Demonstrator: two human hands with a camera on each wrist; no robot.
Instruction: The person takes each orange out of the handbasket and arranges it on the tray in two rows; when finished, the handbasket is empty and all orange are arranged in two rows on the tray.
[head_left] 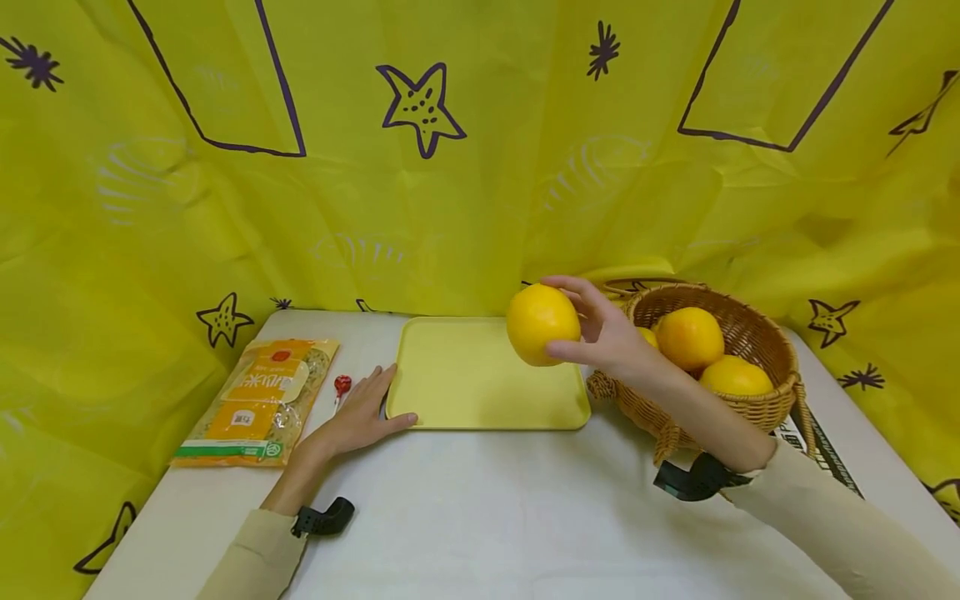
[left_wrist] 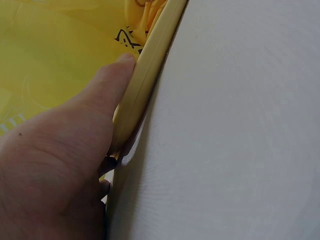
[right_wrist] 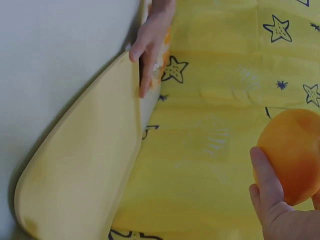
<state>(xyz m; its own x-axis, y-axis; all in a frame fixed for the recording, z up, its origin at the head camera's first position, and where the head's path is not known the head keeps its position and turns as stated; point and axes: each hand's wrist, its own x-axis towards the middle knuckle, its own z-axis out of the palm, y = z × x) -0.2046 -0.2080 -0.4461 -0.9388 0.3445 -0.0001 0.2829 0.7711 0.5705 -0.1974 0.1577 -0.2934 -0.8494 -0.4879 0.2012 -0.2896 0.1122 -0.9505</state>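
My right hand (head_left: 609,335) holds a round orange (head_left: 542,325) up over the right part of a pale yellow tray (head_left: 472,375), thumb on the near side and fingers behind. In the right wrist view the orange (right_wrist: 292,155) is clear of the tray (right_wrist: 80,150), against the yellow cloth. My left hand (head_left: 362,417) rests at the tray's left edge, fingers stretched along the side and thumb at the front corner. The left wrist view shows that thumb (left_wrist: 117,80) lying against the tray's rim (left_wrist: 142,85).
On the right stands a wicker basket (head_left: 757,333) with more oranges (head_left: 690,337), partly behind my right forearm. To the left lie a clear-and-orange food packet (head_left: 258,404) and a red lollipop (head_left: 342,384). A yellow patterned cloth (head_left: 480,208) hangs behind the white table (head_left: 480,517).
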